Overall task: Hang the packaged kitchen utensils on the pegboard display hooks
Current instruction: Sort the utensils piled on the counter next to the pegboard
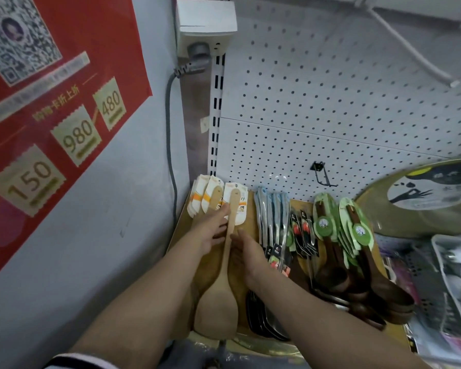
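— Wooden spatula (225, 265)?
— Lower centre, long axis upright, card top toward pegboard (330, 102).
— Nearer hand?
— Left hand (210, 230), fingers touching handle; right hand (246, 255) loosely spread beside.

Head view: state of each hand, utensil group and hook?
Left hand: fingers on the card of the pale wooden spatula.
Right hand: open, beside the spatula handle.
Dark wooden spoons with green cards: hanging.
Black pegboard hook: empty.
Grey plug: in socket.
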Motion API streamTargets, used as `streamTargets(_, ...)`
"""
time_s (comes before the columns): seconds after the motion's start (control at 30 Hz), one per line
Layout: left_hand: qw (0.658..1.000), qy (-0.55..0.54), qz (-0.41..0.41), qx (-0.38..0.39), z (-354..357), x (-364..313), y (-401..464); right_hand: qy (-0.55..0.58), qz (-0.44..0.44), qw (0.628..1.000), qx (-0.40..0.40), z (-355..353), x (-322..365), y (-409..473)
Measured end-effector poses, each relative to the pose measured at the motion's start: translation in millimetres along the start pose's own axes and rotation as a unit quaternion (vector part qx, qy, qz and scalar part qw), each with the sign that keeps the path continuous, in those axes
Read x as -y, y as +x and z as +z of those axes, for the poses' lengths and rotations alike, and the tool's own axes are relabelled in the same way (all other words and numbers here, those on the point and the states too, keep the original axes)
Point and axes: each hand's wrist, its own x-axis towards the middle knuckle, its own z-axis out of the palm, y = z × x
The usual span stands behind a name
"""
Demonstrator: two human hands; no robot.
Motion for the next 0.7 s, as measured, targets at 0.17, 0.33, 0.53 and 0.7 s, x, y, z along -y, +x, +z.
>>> streamTargets(0.17, 1.0, 0.004, -0.002, 0.001, -1, -3, -2, 0.008, -0.009, 1.0, -0.007, 1, 1, 3)
streamTargets(0.33, 1.0, 0.001, -0.005, 0.007, -4, -6, -8, 0.014, -0.038, 0.999, 0.002, 0, -2, 8)
streamTargets(0.53, 1.0, -0.007, 0.003, 0.012, -5, -10, -15, 0.009, -0.068, 0.998, 0.008, 0, -7, 10)
streamTargets(0.7, 1.0, -0.015, 0.01, 0.016, -7, -8, -19, -0.01, -0.072, 0.997, 0.007, 3, -11, 10)
